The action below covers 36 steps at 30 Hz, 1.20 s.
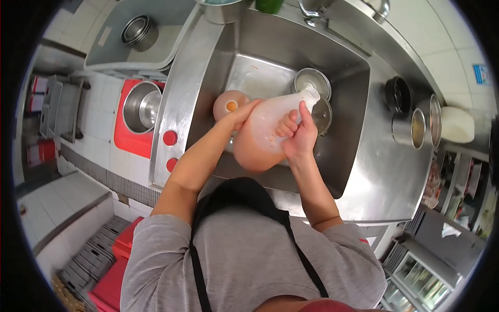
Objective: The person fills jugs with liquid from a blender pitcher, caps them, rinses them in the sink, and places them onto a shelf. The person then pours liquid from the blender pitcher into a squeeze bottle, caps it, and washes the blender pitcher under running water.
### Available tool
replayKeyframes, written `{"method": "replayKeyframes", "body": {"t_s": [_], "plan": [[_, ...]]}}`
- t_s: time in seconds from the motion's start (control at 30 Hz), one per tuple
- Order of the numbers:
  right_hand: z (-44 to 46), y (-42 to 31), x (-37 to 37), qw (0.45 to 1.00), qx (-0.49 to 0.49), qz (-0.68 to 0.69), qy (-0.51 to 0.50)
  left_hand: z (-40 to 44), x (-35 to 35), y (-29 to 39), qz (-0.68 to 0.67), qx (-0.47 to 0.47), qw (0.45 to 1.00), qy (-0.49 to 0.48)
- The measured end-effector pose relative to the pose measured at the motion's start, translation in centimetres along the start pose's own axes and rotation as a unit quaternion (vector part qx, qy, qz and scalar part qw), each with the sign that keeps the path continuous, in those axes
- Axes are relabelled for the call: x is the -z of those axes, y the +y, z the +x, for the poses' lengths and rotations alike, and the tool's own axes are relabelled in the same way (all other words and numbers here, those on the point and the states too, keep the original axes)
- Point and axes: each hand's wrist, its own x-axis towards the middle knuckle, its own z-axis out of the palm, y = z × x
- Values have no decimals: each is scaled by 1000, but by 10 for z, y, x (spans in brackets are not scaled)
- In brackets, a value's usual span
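A large translucent plastic jug (260, 138) with orange liquid in its lower part is tilted over the sink, its uncapped mouth toward the upper right. My right hand (299, 132) is closed round the jug's handle, with the thumb pointing up near the neck. My left hand (243, 115) presses against the jug's left side; some of its fingers are hidden behind it. Beside that hand, a second jug (224, 102) with an orange-looking opening stands in the sink. Past the held jug's mouth are a round metal bowl (312, 78) and another metal container (323, 117), partly hidden.
The steel sink (340, 130) surrounds the jugs. Two red caps (170, 138) (172, 165) lie on its left ledge. A metal pot (141, 108) sits on a red board (120, 132). Right counter: metal pots (409, 130), a black container (398, 94), a whitish jug (457, 125). A faucet (314, 15) is at the back.
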Motion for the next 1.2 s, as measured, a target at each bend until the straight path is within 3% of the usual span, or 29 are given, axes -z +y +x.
{"method": "replayKeyframes", "body": {"t_s": [0.07,0.2,0.27,0.3,0.37,0.4,0.47,0.53,0.6,0.67,0.8,0.87,0.9,1.0,1.03,1.1,1.17,1.2], "plan": [[10,7,-10,994,25,-105,-22,6,8,1,-85,-115,989,-39],[42,8,-19,976,32,-213,-40,-13,-4,22,-186,-205,961,6],[68,11,-20,963,47,-267,-10,-49,-22,41,-175,-281,943,41],[83,12,-21,951,73,-300,-11,-52,-17,44,-180,-275,944,40],[111,15,-16,938,97,-333,-7,-55,7,52,-81,-358,925,99],[127,16,-10,940,93,-328,8,-59,14,54,-81,-356,926,98],[156,20,8,943,91,-320,25,-66,26,56,58,-357,913,191],[180,24,31,954,74,-289,32,-68,29,53,45,-352,910,215],[190,31,48,954,52,-291,54,-70,27,46,52,-290,924,245],[202,37,55,954,30,-288,75,-69,27,37,67,-287,925,240],[209,35,53,967,-4,-256,-1,-72,24,29,108,-276,930,216],[188,11,32,840,-27,-541,20,-77,23,25,117,-279,928,218],[182,-2,47,785,97,-611,-26,-79,23,24,122,-288,924,221],[139,-65,97,678,361,-632,105,-91,25,13,104,-328,916,208],[118,-80,115,598,451,-629,208,-97,23,9,114,-327,916,205],[79,-90,157,590,463,-581,316,-108,16,1,111,-320,917,212],[68,-78,214,744,285,-494,347,-115,11,-7,111,-304,918,230],[63,-69,231,788,151,-495,333,-114,12,-10,114,-304,918,225]]}}
